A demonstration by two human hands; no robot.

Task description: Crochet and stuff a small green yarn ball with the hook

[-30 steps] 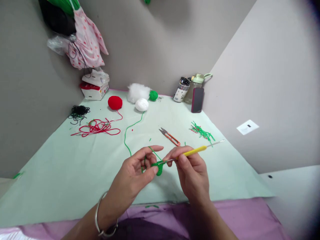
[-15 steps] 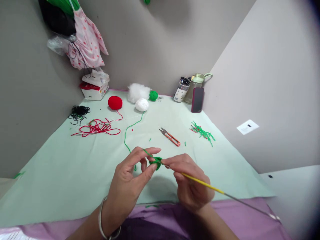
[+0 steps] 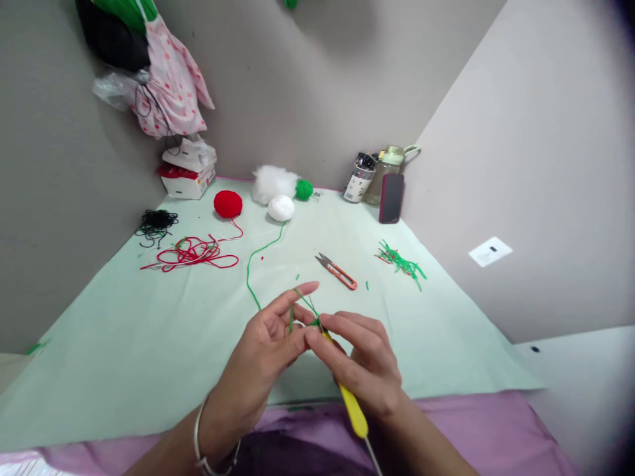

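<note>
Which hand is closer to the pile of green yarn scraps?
Right. The right hand is in front of the pile of green yarn scraps, slightly left; the left hand is farther left.

Your hook [image 3: 354, 411] had a yellow handle, and your crochet piece [image 3: 316, 322] was green, like the yarn strand [image 3: 248, 272]. Your bracelet [image 3: 197, 433] was silver. You had a pale mint surface [image 3: 149, 357] before you, with purple fabric [image 3: 476, 423] nearer you. You faced a red yarn ball [image 3: 228, 204], a white yarn ball [image 3: 281, 208], a green yarn ball [image 3: 304, 190] and a black yarn tangle [image 3: 157, 223]. Your snips [image 3: 342, 275] had orange handles; the pink cloth [image 3: 166, 79] carried red dots.
</note>
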